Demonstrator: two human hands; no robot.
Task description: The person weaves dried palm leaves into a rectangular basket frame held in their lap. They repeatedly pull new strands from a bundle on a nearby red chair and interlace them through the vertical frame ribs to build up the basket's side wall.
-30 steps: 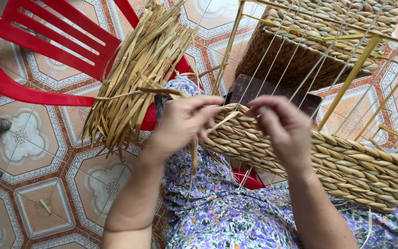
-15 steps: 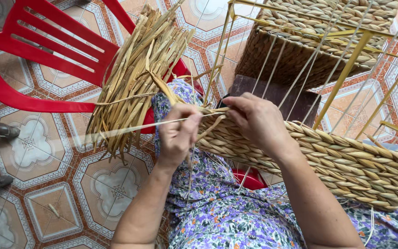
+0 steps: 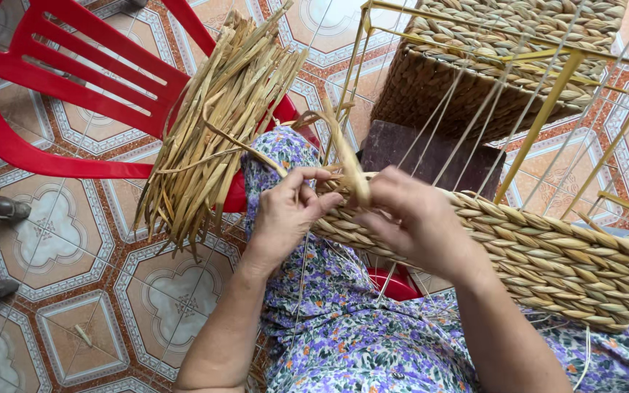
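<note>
Both hands twisting a straw strand at the edge of a half-woven basket, person seated.

L to R: red plastic chair (image 3: 52,80) on the patterned tile floor (image 3: 60,291); bundle of dried straw (image 3: 212,131) lying across the chair seat & the lap in floral fabric (image 3: 343,342). Left hand (image 3: 289,211) fingers curled, pinching a straw strand (image 3: 343,156) w/ thumb. Right hand (image 3: 413,218) just beside it, fingers closed over the same strand, resting on the braided basket wall (image 3: 547,255). Yellow wire frame (image 3: 547,102) rises above; a finished woven basket (image 3: 489,58) sits behind it.
</note>
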